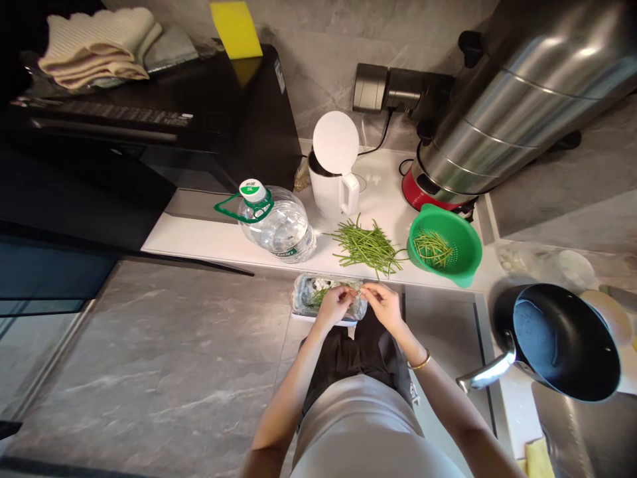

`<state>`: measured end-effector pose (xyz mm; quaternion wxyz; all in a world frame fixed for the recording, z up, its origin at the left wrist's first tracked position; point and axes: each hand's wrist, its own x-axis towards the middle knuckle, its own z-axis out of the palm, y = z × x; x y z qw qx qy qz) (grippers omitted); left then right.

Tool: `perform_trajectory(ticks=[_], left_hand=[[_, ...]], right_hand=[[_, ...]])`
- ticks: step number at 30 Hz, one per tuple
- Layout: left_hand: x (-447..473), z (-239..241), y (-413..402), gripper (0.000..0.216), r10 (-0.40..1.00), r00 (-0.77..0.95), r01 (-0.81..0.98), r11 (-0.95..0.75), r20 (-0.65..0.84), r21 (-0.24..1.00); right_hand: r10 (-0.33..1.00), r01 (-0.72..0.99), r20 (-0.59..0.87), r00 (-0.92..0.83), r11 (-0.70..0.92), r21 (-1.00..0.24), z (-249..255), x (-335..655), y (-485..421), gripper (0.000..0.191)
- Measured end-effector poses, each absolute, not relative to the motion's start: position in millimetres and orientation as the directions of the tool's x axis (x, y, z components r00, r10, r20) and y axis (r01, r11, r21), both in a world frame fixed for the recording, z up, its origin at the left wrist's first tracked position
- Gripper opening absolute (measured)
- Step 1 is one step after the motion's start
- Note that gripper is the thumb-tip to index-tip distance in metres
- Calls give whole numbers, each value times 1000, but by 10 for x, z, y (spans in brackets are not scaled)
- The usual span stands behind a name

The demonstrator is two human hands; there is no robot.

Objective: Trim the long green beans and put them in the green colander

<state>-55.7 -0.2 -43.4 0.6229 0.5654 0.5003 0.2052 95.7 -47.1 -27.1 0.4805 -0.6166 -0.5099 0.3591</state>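
My left hand (338, 302) and my right hand (382, 304) meet fingertip to fingertip over a bin (298, 302) lined with a clear plastic bag. Both are closed in a pinch on what looks like a short piece of thin green stem, mostly covered by the fingers. Green scraps (317, 297) and some whitish waste lie in the bin. Just beyond, a loose pile of long green stems (368, 245) rests on the counter. To its right, a green colander (470, 249) holds more stems, shorter looking.
A large water bottle (279, 226) and a white kettle (328, 189) with its lid up stand behind left. A tall steel appliance (497, 133) leans into view at right. A black pan (562, 342) sits by the sink (572, 431), its handle pointing towards me.
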Motion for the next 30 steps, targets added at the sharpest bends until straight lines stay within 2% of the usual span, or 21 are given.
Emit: perform_trajectory(ticks=[2, 4, 7, 12, 19, 22, 25, 28, 30], left_hand=[[-603, -566, 22, 21, 826, 364, 468, 237, -430, 851], [-694, -730, 51, 20, 835, 280, 643, 203, -473, 739], [-877, -972, 84, 19, 845, 184, 771, 193, -503, 606], [-1090, -1205, 82, 24, 845, 102, 866, 185, -525, 465], [-1029, -1332, 24, 33, 775, 108, 956, 91, -623, 279], [-943, -1354, 20, 25, 759, 194, 943, 29, -622, 330], [-831, -1311, 33, 32, 746, 262, 925, -13, -612, 380], [-695, -1213, 46, 30, 745, 329, 897, -53, -580, 440], [-601, -1145, 48, 28, 749, 371, 869, -72, -548, 490]], right_hand=[[929, 71, -38, 369, -69, -995, -225, 973, -417, 17], [883, -117, -96, 459, -47, -992, -156, 1046, -355, 19], [835, -280, -130, 534, 30, -960, -33, 1233, -283, 17], [767, -402, -185, 615, 103, -910, 113, 1512, -266, 17], [709, -473, -192, 678, 221, -853, 163, 1632, -259, 15], [649, -310, -69, 758, 265, -913, 182, 1823, -201, 17], [561, 53, 170, 810, 219, -974, 156, 2187, -78, 24], [661, 421, 314, 681, -3, -907, 26, 2506, 89, 37], [771, 594, 312, 555, -105, -798, -126, 2531, 205, 39]])
